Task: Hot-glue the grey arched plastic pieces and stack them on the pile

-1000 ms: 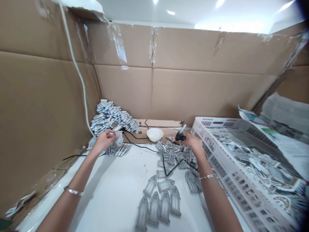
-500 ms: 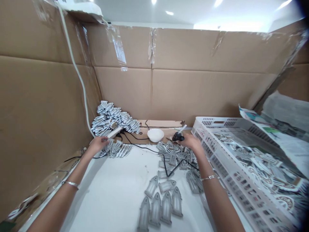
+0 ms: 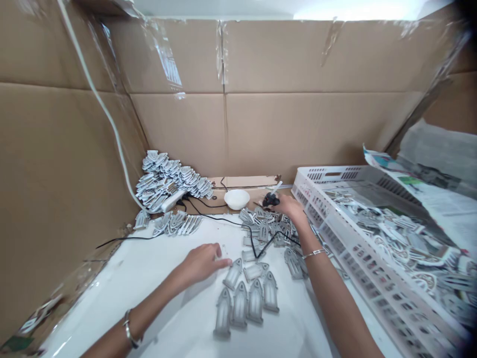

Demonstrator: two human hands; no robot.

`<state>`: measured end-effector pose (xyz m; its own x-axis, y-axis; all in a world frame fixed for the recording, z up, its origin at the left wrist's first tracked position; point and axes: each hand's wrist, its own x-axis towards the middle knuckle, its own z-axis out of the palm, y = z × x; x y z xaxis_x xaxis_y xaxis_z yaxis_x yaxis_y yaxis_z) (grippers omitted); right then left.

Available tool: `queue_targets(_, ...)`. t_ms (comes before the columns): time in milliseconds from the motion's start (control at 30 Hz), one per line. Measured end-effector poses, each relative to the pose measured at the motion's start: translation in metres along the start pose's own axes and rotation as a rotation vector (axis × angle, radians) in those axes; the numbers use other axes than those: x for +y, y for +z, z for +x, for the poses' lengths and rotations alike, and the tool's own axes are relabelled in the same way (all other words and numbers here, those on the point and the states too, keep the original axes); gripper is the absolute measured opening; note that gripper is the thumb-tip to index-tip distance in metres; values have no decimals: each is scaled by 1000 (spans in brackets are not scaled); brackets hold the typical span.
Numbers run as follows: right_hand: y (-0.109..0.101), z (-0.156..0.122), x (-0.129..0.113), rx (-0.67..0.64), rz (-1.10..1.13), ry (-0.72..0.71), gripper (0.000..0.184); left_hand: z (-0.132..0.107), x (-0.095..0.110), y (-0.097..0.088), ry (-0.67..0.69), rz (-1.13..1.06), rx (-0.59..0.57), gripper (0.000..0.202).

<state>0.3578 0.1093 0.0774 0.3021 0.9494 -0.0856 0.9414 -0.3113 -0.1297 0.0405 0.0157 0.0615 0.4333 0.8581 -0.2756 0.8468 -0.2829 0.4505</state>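
My left hand (image 3: 206,262) is over the middle of the white tabletop (image 3: 179,303), thumb apart from the fingers and nothing seen in it. Its thumb tip is at the top of a grey arched window-shaped piece (image 3: 233,274); whether they touch I cannot tell. Near the back edge my right hand (image 3: 289,206) is closed on a black glue gun (image 3: 270,200) with a pale stick poking out of it. Below the left hand, several more arched pieces (image 3: 239,306) lie side by side. Under the glue gun spreads a heap of similar grey pieces (image 3: 264,229).
A white bowl (image 3: 237,199) stands at the back. Stacked arched pieces (image 3: 167,176) fill the back left corner beside a white power strip (image 3: 173,200). A black cord (image 3: 223,219) crosses the table. At right stands a white crate (image 3: 346,263) of pieces; cardboard walls (image 3: 261,129) enclose the table.
My left hand has left the back left pieces and come right and nearer, to the loose arched pieces. A grey piece now lies at the back left. My right hand still holds the glue gun.
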Motion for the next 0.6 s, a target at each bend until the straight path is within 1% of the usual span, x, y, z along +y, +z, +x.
queue_targets(67, 1, 0, 2, -4, 2, 5, 52, 1, 14, 15, -2, 57, -54, 40)
queue_targets(133, 0, -1, 4, 8, 5, 6, 50, 7, 18, 26, 0, 110, -79, 37)
queue_targets(233, -6, -6, 4, 52, 20, -2, 44, 20, 11, 34, 5, 118, -106, 32)
queue_targets(300, -13, -10, 1, 93, 40, -15, 40, 29, 3, 35, 10, 64, -133, 29)
queue_targets(333, -17, -13, -2, 111, 47, -22, 39, 33, -1, 33, 20, 20, -127, 27)
queue_targets(367, -21, -17, -5, 137, 65, -41, 38, 38, -4, 30, 35, -38, -97, 26)
queue_targets(433, -30, -25, -13, 230, 165, -144, 37, 48, -6, 17, 80, -219, 15, 28)
queue_targets(500, -39, -36, -22, 367, 342, -302, 35, 57, -1, -4, 138, -469, 146, 37)
queue_targets(567, -46, -47, -30, 458, 464, -394, 32, 64, 9, -31, 198, -714, 276, 45)
queue_targets(600, -49, -52, -34, 485, 491, -422, 31, 66, 15, -44, 227, -810, 334, 48)
